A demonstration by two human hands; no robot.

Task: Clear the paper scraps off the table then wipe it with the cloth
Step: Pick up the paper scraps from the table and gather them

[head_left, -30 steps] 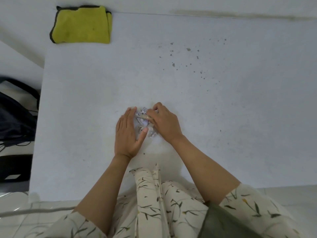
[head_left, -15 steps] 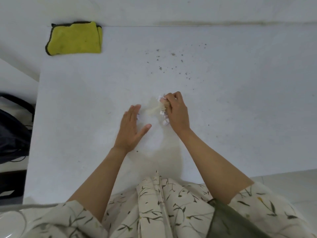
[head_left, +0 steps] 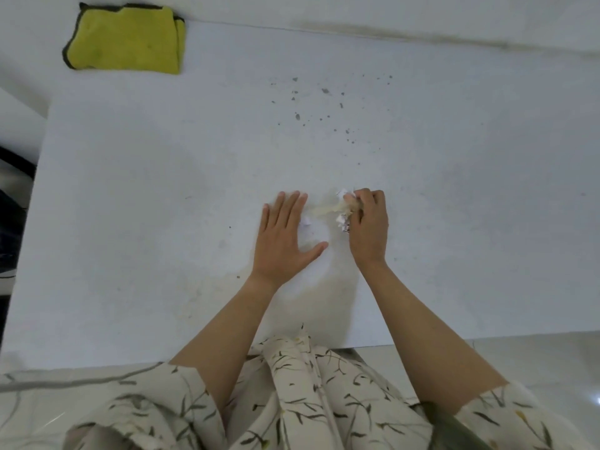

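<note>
Left hand [head_left: 283, 237] lies flat, palm down on the white table [head_left: 130, 196], fingers straight and pointing to 12 o'clock, thumb splayed toward 3, gripping nothing. One small paper scrap [head_left: 306, 221] peeks out at the edge of its index finger. Right hand [head_left: 368, 227] is just beside it at 3 o'clock, knuckles up, fingers curled round a wad of crumpled paper scraps [head_left: 342, 209] that sticks out on its thumb side; the wad is too blurred to give a long axis. The folded yellow cloth [head_left: 126, 39] sits way off at the table's 11 o'clock corner, long side running 9 to 3. Dark crumbs [head_left: 324, 102] are scattered toward 12 o'clock.
</note>
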